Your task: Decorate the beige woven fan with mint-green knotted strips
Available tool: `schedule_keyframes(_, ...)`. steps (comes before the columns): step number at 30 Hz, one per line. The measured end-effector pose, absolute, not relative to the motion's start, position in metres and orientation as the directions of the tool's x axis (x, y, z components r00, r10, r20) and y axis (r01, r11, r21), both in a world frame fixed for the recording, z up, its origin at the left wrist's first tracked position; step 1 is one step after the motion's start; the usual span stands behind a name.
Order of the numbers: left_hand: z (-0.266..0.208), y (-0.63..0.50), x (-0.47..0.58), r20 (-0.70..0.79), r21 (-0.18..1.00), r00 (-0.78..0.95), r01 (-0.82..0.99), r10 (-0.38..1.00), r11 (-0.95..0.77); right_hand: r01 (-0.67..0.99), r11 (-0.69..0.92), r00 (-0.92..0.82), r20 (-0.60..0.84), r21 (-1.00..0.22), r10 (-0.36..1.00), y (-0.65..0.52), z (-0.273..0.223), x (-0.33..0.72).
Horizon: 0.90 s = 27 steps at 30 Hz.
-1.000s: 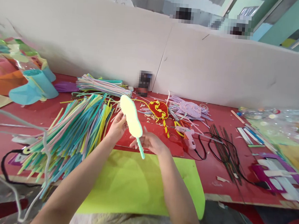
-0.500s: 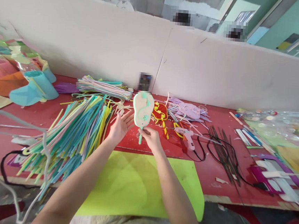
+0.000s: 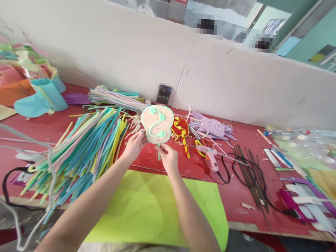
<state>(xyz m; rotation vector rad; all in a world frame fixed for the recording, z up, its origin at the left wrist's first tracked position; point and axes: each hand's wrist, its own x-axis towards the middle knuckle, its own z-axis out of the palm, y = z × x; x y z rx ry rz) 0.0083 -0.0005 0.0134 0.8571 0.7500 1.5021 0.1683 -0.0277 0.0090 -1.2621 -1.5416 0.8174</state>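
Observation:
A pipe-cleaner fan [image 3: 156,124], cream-pink with a mint-green rim, is held upright above the table with its broad face toward me. A curling mint stem with small flowers runs across that face. My right hand [image 3: 168,157] pinches the short green handle below it. At the fan's lower left edge, my left hand [image 3: 135,143] has its fingers closed on the rim; the fingertips are partly hidden. Just right of the fan lies a red and yellow fan [image 3: 181,127] with a twisted yellow handle, and behind that a lilac fan piece [image 3: 213,127] rests on loose lilac stems.
Bundled pipe cleaners [image 3: 83,154] spread over the table's left side. A pink glue gun [image 3: 211,158] with a black cord lies at right, beside dark thin sticks [image 3: 250,176]. A yellow-green sheet [image 3: 154,211] covers the front edge. A white partition [image 3: 118,51] stands behind.
The fan has turned from a slanted view to show its full face. My left hand has gone from spread fingers to closing on its edge.

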Motion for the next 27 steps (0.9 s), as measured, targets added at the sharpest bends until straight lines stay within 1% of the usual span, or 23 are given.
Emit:
schedule_keyframes(3,0.007,0.002,0.009,0.126,0.901,-0.021,-0.415,0.992,-0.124,0.328,0.260,0.058,0.294,-0.908,0.954,-0.027,0.013,0.173)
schedule_keyframes(5,0.002,0.003,0.009,0.160,0.954,-0.035,-0.252,0.986,-0.164,0.301,0.281,0.113,0.326,-0.911,0.939,-0.025,0.016,0.178)
schedule_keyframes(7,-0.002,0.002,0.008,0.204,0.978,-0.072,-0.030,0.976,-0.206,0.276,0.294,0.161,0.346,-0.915,0.924,-0.022,0.017,0.185)
schedule_keyframes(9,-0.003,0.000,0.008,0.249,0.956,-0.086,0.183,0.965,-0.230,0.267,0.295,0.208,0.354,-0.918,0.912,-0.018,0.016,0.191)
schedule_keyframes(11,-0.002,-0.003,0.007,0.285,0.913,-0.066,0.321,0.956,-0.251,0.277,0.278,0.240,0.346,-0.920,0.907,-0.015,0.013,0.196)
schedule_keyframes(15,-0.002,-0.006,0.009,0.326,0.859,-0.010,0.420,0.945,-0.292,0.309,0.225,0.293,0.317,-0.924,0.902,-0.010,0.010,0.208)
schedule_keyframes(17,-0.004,-0.005,0.009,0.337,0.824,0.017,0.479,0.941,-0.303,0.280,0.252,0.293,0.332,-0.927,0.897,-0.007,0.014,0.213)
schedule_keyframes(19,-0.007,-0.003,0.008,0.347,0.781,0.029,0.544,0.937,-0.306,0.190,0.314,0.246,0.354,-0.930,0.902,-0.002,0.023,0.218)
schedule_keyframes(21,-0.011,-0.001,0.008,0.364,0.744,0.029,0.593,0.931,-0.309,0.000,0.338,0.163,0.334,-0.941,0.928,0.007,0.036,0.221)
schedule_keyframes(24,-0.017,0.003,0.008,0.354,0.713,0.046,0.633,0.934,-0.301,-0.342,0.230,0.000,0.245,-0.911,0.970,0.025,0.057,0.223)
schedule_keyframes(25,-0.018,0.003,0.008,0.351,0.700,0.061,0.646,0.935,-0.305,-0.411,0.191,-0.044,0.229,-0.891,0.972,0.032,0.063,0.224)
schedule_keyframes(27,-0.020,0.004,0.008,0.345,0.682,0.077,0.665,0.936,-0.306,-0.472,0.155,-0.099,0.227,-0.868,0.969,0.045,0.074,0.224)
